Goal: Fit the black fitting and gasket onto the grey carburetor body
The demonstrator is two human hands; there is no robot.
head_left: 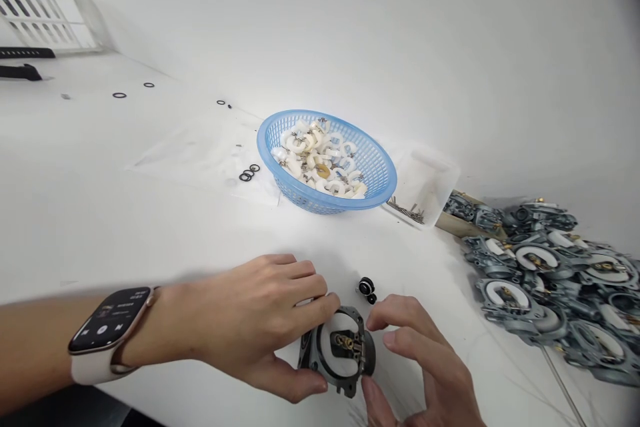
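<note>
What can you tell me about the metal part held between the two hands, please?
The carburetor body is dark grey cast metal with a round open bowl rim and brass fittings at its centre. It rests on the white table, tilted toward the camera. The left hand grips its left side; the right hand fingertips touch its right edge.

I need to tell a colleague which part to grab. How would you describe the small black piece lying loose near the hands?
Start at the round blue plastic basket of white parts on the white table. Come straight toward the two hands, where the grey metal carburettor body is held. Just beyond it lies the small round black knob-like part, alone, darker and far smaller than the body.
</note>
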